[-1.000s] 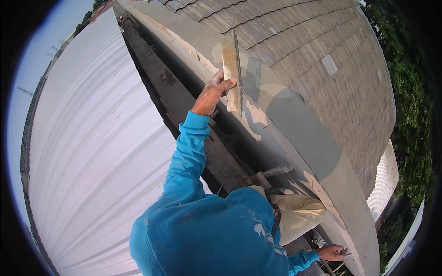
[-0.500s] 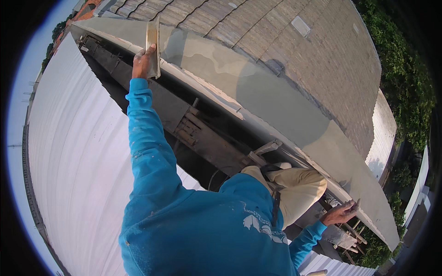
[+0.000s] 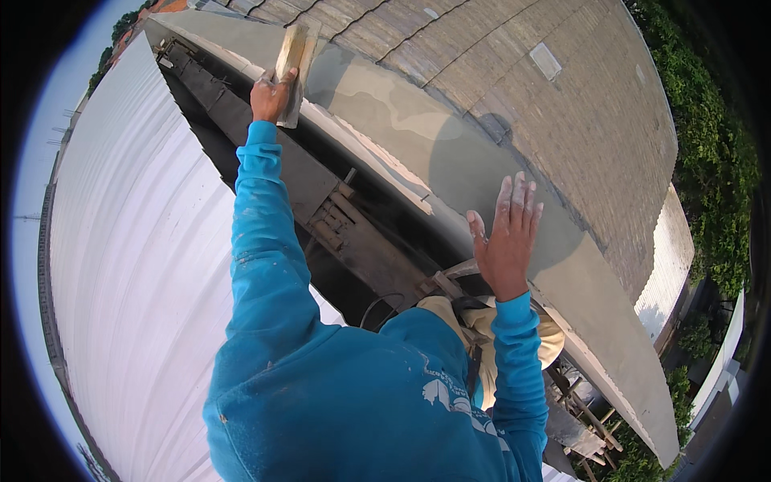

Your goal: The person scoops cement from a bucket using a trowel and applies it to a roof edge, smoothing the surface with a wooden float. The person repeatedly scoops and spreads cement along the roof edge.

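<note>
At the upper left, my left hand [image 3: 273, 96] is closed round the grip of a long plastering float [image 3: 295, 71], which rests against the grey plastered ledge. My right hand [image 3: 510, 237] is raised over the middle of that ledge [image 3: 450, 157], its fingers stretched and dusted with pale plaster. Nothing is in it, and I cannot tell whether it touches the surface. Darker damp patches and lighter smears mark the plaster. A rough pale edge [image 3: 361, 145] runs along the ledge's near side.
A tiled roof [image 3: 498, 72] rises beyond the ledge. Below lie scaffold planks [image 3: 377, 257] over a dark gap. Corrugated white roofing [image 3: 136, 265] slopes away on the left. Bamboo poles [image 3: 594, 422] and green trees [image 3: 711, 161] are at the right.
My right hand has come up from the ledge's lower right edge to its middle, fingers now spread. My left hand and the float have shifted slightly, the float tilting more.
</note>
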{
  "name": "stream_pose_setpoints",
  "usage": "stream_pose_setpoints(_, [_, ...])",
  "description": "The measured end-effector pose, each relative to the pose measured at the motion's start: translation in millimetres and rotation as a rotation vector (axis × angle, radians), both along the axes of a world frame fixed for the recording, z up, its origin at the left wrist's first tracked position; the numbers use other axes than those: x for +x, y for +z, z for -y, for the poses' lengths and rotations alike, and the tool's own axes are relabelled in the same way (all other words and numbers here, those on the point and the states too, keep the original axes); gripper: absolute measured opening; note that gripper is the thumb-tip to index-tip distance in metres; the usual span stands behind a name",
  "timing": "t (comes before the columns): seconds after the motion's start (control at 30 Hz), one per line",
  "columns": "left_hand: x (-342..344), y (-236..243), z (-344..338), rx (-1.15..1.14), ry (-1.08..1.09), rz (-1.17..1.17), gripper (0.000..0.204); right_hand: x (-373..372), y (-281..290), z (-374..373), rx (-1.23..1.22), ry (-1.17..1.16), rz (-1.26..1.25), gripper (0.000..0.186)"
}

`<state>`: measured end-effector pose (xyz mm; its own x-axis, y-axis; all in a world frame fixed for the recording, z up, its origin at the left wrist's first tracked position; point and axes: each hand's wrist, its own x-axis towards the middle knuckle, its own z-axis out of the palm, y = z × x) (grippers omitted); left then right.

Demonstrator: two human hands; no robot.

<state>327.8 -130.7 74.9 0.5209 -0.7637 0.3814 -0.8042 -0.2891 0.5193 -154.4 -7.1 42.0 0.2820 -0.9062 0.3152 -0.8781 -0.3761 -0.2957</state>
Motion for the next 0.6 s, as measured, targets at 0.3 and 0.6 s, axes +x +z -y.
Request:
stream_pose_setpoints(0.3, [81, -7, 31, 0.207, 0.098, 0.180, 0.059, 35, -30, 16, 0.082, -0.036, -0.161, 0.079])
stream_pose_setpoints(0.6, [44, -33, 87, 0.402, -0.033, 0.221, 0.059, 30, -13, 23, 0.192, -0.016, -0.181, 0.080])
